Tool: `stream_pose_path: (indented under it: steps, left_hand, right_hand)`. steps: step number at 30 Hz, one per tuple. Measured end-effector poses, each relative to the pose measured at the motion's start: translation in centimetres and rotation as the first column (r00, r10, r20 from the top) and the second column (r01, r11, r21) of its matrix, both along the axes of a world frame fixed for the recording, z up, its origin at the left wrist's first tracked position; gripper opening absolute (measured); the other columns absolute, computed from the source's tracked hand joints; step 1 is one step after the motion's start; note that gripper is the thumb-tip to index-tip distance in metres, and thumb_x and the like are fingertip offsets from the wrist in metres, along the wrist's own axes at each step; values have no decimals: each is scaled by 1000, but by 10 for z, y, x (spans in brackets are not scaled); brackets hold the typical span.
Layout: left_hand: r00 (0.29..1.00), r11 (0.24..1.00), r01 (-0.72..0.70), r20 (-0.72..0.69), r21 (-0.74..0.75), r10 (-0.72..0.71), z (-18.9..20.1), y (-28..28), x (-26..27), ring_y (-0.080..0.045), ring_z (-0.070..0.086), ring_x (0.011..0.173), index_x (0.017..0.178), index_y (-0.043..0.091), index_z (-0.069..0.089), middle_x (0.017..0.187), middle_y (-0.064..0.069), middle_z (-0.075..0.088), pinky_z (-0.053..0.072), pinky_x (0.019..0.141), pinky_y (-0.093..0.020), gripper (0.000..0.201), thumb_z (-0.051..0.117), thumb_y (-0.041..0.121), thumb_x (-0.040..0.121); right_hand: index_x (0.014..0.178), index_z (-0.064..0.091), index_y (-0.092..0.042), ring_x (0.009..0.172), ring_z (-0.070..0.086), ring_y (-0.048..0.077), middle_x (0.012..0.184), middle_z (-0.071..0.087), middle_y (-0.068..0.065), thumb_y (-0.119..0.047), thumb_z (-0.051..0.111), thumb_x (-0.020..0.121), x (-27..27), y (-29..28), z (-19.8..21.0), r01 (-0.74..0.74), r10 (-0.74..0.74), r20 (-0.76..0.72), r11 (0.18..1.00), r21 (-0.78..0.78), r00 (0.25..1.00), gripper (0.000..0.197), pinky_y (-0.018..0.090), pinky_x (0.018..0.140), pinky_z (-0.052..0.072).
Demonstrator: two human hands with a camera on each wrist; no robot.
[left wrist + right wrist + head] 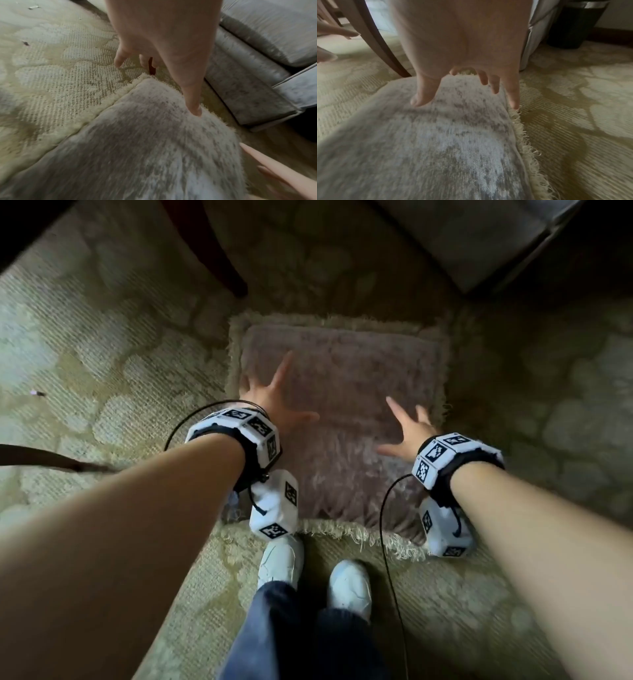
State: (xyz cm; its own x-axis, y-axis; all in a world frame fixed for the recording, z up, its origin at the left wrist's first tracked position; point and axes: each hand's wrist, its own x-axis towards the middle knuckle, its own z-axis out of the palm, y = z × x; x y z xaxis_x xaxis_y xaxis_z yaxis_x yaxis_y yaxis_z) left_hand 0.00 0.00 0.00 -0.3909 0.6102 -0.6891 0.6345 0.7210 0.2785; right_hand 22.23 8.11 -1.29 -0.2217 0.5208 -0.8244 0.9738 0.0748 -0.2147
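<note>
A square furry cushion (346,385), greyish pink with a cream fringe, lies flat on the patterned carpet in front of my feet. My left hand (277,402) is spread above its left half, fingers straight and apart. My right hand (407,426) is spread above its right half, near the right edge. Neither holds anything. In the left wrist view the cushion (137,142) fills the lower frame under my left hand (164,56). In the right wrist view my right hand (464,83) hovers just over the cushion (436,135), its fringe at the right.
A beige patterned carpet (102,378) covers the floor. A dark wooden furniture leg (219,258) stands just beyond the cushion's far left corner. A grey upholstered sofa (479,241) is at the far right. My white shoes (284,559) stand at the cushion's near edge.
</note>
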Motion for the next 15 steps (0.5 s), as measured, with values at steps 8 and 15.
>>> stream_pose_path:
  steps: [8, 15]
  left_hand:
    - [997, 995, -72, -32, 75, 75, -85, -4, -23, -38, -2, 142, 137, 56, -2, 156, -12, -6, 20, 110, -57, 100, 64, 68, 63]
    - [999, 999, -36, 8, 3, 36, -124, -20, -24, -40, 3, 142, 132, 62, -11, 155, -14, -15, 25, 111, -55, 103, 58, 76, 57]
  right_hand:
    - [144, 5, -49, 143, 17, 37, 157, -16, 8, -36, 72, 77, 5, 16, -89, 5, -7, 13, 993, 117, 1000, 96, 48, 108, 36]
    - [139, -2, -59, 144, -13, 36, 155, -24, 6, -47, 74, 71, 16, 13, -126, -29, 16, 67, 980, 199, 998, 102, 57, 112, 25]
